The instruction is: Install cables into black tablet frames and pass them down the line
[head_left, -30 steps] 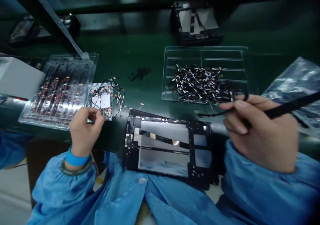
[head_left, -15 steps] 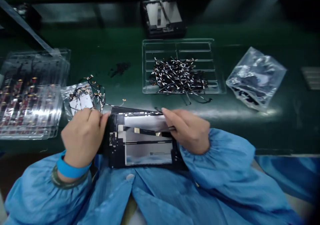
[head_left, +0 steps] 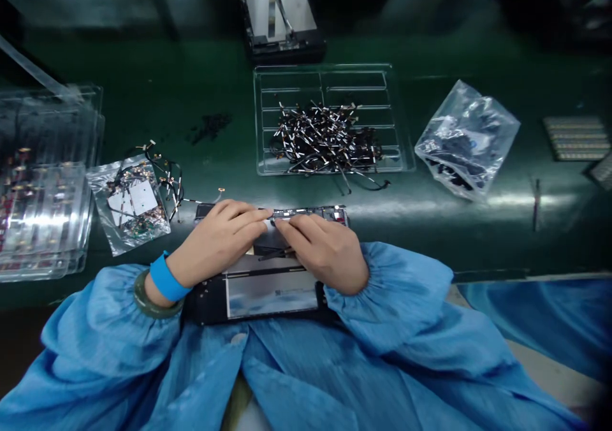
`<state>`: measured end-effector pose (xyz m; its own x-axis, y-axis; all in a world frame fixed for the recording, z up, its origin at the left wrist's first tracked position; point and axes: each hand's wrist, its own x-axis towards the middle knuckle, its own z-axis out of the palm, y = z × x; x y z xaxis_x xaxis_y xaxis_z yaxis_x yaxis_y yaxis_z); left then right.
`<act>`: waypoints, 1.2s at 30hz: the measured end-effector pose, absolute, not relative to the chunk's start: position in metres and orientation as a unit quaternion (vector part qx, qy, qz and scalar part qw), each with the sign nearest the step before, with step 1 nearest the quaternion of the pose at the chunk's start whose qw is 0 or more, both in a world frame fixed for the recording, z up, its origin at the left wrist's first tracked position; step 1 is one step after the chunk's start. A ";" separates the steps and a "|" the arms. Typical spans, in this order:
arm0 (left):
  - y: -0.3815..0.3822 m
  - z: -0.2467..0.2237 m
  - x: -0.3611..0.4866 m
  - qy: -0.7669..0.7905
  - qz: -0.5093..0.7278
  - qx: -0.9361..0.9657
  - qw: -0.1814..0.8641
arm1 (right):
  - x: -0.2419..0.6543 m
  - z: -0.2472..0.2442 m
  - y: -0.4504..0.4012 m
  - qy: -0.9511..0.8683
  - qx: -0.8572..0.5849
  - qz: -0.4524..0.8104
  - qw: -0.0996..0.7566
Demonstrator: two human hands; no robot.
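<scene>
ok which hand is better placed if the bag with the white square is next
Probably the left hand: it lies on the bag's side of the device. The right hand is farther off, with what looks like a thin tool beneath it.

Dark scraps (head_left: 210,128) loose on green bench (head_left: 167,99). Left of scraps: stacked clear trays (head_left: 43,220), small parts inside, glare on top. Beyond scraps, rightward: black frame (head_left: 299,10), pale panels showing. Far right of scraps: clear bag (head_left: 471,138), dark contents; past bag, striped panel (head_left: 576,136), thin strip (head_left: 537,204), and, nearer, blue cloth (head_left: 540,316).
</scene>
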<state>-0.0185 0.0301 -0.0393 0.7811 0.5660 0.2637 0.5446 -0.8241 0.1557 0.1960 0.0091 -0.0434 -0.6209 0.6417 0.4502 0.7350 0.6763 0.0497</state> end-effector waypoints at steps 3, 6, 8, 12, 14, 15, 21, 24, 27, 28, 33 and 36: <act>0.026 -0.032 -0.014 0.271 0.095 0.958 -0.019 | 0.199 -0.041 0.008 -0.897 -0.384 -0.109 0.190; 0.020 -0.026 -0.007 0.273 0.060 0.958 -0.068 | 0.204 -0.038 0.006 -0.902 -0.382 -0.085 0.182; 0.017 -0.025 -0.005 0.277 0.056 0.955 -0.086 | 0.208 -0.037 0.004 -0.901 -0.387 -0.067 0.182; 0.018 -0.028 -0.005 0.275 0.076 0.955 -0.080 | 0.211 -0.040 0.001 -0.895 -0.395 -0.060 0.196; 0.019 -0.029 -0.006 0.275 0.075 0.956 -0.074 | 0.209 -0.041 0.002 -0.893 -0.396 -0.068 0.203; 0.019 -0.028 -0.006 0.273 0.070 0.957 -0.072 | 0.209 -0.042 0.002 -0.892 -0.397 -0.071 0.204; 0.020 -0.023 -0.006 0.280 0.045 0.958 -0.047 | 0.212 -0.041 0.002 -0.892 -0.396 -0.075 0.203; 0.025 -0.028 -0.011 0.293 0.076 0.953 0.021 | 0.215 -0.041 0.001 -0.892 -0.392 -0.072 0.212; 0.029 -0.038 -0.017 0.306 0.109 0.944 0.059 | 0.215 -0.043 0.000 -0.890 -0.394 -0.072 0.219; 0.030 -0.040 -0.018 0.308 0.117 0.942 0.060 | 0.214 -0.043 0.001 -0.888 -0.395 -0.072 0.223; 0.030 -0.037 -0.016 0.281 0.115 0.953 0.014 | 0.214 -0.048 0.004 -0.885 -0.402 -0.047 0.231; 0.024 -0.027 -0.007 0.256 0.066 0.963 -0.057 | 0.215 -0.049 0.004 -0.883 -0.408 -0.039 0.228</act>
